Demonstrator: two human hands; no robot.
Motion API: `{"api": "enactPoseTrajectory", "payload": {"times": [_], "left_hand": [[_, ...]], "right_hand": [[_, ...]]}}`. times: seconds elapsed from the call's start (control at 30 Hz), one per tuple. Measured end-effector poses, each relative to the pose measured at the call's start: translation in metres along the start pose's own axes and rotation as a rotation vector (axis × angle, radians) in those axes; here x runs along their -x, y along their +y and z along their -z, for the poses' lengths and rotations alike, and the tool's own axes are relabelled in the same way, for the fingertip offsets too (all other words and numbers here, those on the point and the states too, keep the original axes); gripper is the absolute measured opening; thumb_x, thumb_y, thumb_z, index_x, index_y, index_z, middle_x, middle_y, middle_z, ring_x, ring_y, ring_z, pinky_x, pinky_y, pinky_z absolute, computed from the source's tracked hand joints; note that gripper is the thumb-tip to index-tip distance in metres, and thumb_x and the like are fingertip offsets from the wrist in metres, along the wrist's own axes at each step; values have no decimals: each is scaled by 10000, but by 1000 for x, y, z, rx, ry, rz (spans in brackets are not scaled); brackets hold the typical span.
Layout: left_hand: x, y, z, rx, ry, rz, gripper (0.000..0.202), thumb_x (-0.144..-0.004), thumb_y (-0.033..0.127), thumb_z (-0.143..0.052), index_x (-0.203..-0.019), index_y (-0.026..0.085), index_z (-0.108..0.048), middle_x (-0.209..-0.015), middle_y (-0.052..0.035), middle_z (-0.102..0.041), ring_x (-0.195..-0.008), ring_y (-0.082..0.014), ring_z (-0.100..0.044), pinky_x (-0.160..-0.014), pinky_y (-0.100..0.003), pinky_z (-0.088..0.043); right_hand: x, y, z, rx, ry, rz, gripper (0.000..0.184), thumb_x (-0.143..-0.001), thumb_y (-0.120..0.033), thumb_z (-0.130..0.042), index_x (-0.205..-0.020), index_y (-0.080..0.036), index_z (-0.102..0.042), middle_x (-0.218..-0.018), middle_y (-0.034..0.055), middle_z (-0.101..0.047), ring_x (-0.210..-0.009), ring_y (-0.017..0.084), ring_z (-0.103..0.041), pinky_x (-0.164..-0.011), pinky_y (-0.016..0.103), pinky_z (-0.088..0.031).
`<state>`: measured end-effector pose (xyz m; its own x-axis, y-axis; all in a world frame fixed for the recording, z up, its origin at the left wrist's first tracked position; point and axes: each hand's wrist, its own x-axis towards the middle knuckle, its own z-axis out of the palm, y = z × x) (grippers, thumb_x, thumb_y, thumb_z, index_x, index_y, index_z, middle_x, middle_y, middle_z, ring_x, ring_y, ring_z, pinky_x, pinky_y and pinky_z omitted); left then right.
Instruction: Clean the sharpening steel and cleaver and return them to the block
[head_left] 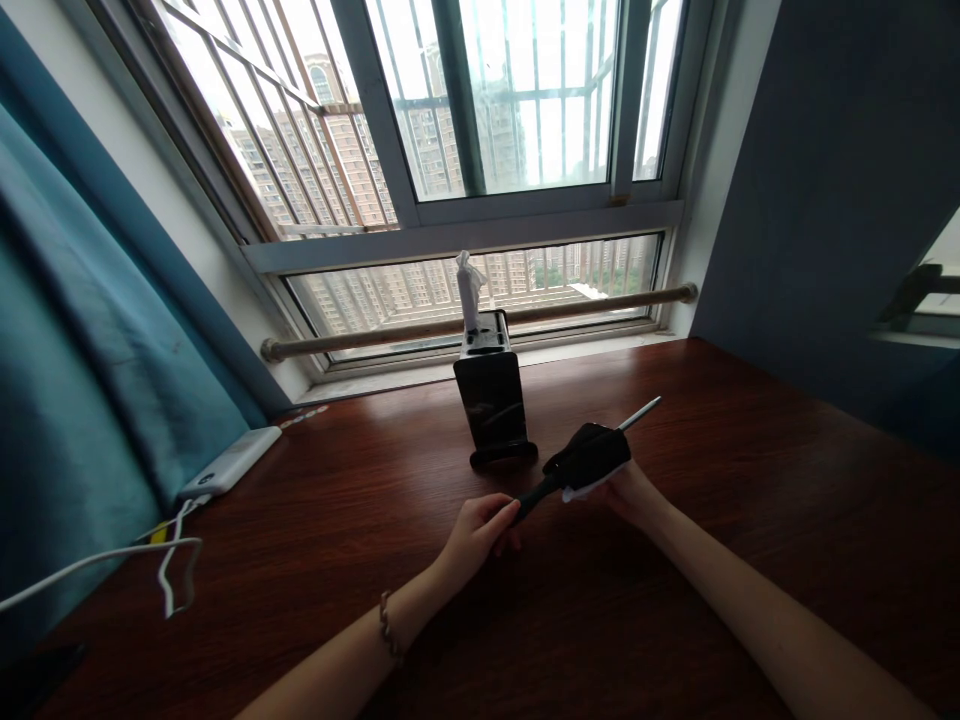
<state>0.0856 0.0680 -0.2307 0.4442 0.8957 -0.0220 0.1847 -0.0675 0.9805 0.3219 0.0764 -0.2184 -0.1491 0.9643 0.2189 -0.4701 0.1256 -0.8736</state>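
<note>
My left hand (pixel 480 530), with a beaded bracelet on its wrist, is closed around the black handle of a black-handled tool (pixel 537 494). Wide, dark material (pixel 592 455) covers the tool's middle, and a thin silver end (pixel 640 413) sticks out beyond it to the upper right. Under the dark part, my right hand (pixel 628 492) grips from below with a piece of white cloth or tissue (pixel 596 487); most of its fingers are hidden. Just beyond the hands stands a black slotted holder (pixel 493 405), with a white-wrapped upright thing (pixel 469 290) in its top.
The hands are above a reddish-brown wooden table (pixel 360 470). At the left, a white power bank (pixel 232 465) lies with white cables (pixel 176 560) beside a blue curtain (pixel 90 330). A rail (pixel 375 337) runs along the window behind the holder. A dark wall (pixel 817 200) rises at the right.
</note>
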Motion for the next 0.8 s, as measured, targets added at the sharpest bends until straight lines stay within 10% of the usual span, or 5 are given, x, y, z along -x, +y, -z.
{"api": "enactPoseTrajectory", "payload": {"times": [0.3,0.47,0.8], "left_hand": [[-3,14,2,379,-38,197,513,-831,596,-403,-922,110,-538,-391,-13,-516,-285,-96,-394,-305,-176,-170],[-3,13,5,630,-338,473,481,-865,495,-367,-935,67,-575,-532,-75,-589,-319,-69,-402,-344,-181,-231],[1,7,-11,341,-192,198,370,-696,291,-714,-961,139,-504,-700,9,-561,-538,-75,-520,-474,-183,-400]], "right_hand": [[2,4,-16,10,30,-52,242,-785,-380,-619,-806,-142,-582,-832,143,-648,-780,304,-626,-580,389,-513],[7,8,-18,-19,51,-41,253,-822,-403,-567,-830,-151,-588,-853,127,-650,-791,274,-629,-672,389,-509],[10,17,-16,-89,61,-8,140,-807,-302,-598,-853,-170,-600,-874,97,-665,-813,272,-640,-732,413,-514]]}}
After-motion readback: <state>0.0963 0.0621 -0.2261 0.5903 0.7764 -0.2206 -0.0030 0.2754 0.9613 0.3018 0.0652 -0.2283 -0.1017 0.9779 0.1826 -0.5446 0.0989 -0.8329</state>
